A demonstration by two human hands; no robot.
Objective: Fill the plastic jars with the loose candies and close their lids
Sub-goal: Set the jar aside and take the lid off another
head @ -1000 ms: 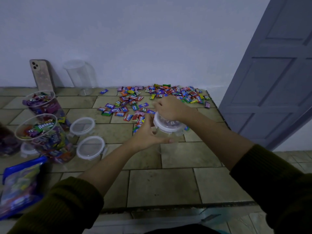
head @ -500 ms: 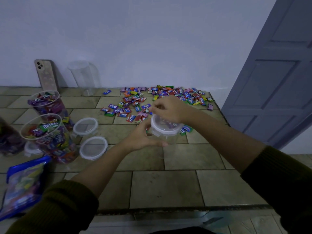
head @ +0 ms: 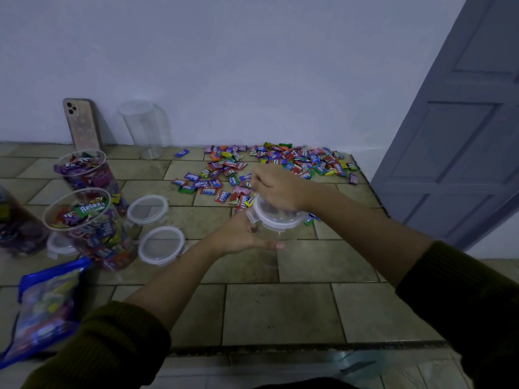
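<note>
A person in dark green sleeves stands at a tiled counter, the left hand wrapped round the side of a clear plastic jar while the right hand curls over its lid. Behind the hands, loose candies lie scattered toward the wall (several wrappers read "Relaxa"). At the left stands a near full jar, open, with a far full jar behind it, a first spare lid and second spare lid flat alongside.

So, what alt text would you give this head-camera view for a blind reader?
A person's left hand holds a clear jar on a tiled table while the right hand grips its lid. Loose candies lie behind; candy-filled open jars stand at left.
</note>
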